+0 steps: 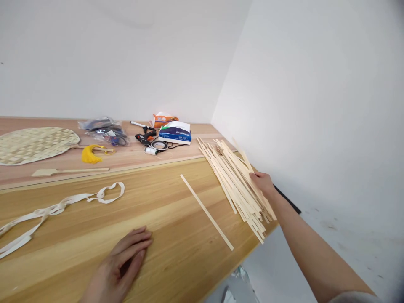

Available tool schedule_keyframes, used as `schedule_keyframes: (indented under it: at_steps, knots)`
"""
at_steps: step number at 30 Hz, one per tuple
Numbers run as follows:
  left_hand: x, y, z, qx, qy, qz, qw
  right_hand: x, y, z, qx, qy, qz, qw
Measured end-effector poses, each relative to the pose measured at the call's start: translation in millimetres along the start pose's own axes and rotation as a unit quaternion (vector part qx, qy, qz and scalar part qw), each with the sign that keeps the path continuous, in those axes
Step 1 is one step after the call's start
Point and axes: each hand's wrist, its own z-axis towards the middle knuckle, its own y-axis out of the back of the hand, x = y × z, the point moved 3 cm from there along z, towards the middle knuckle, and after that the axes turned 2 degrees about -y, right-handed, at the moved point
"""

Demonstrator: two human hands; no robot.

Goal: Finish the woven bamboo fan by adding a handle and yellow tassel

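A loose pile of thin, pale bamboo strips (235,179) lies at the right end of the table. My right hand (262,182) is at the pile's right side, closed on strips there; its fingertips are partly hidden. One single strip (206,212) lies apart, left of the pile. Resting on the wood near the front edge, my left hand (121,265) holds nothing, its fingers loosely bent and the thumb a little apart from them.
Further left are a white fabric ribbon (59,206), a flat wooden handle (69,171), a yellow tassel (91,154) and a woven fan (38,145). Behind stand a glue gun (145,136), tape roll (159,145), thread spool (150,150), blue tissue box (175,134) and plastic bags (105,128). A white wall (303,105) bounds the right.
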Motion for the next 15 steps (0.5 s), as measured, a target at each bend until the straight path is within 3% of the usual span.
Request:
schedule_keyframes:
  at_steps: [7,15]
  knots:
    - [-1,0.6,0,-0.002,-0.007,0.006,1.0,3,0,-1,0.008,-0.023,0.008,1.0]
    - [-2,1.5,0,-0.005,-0.01,0.007,1.0,14,-3,-11,-0.001,0.002,0.031,1.0]
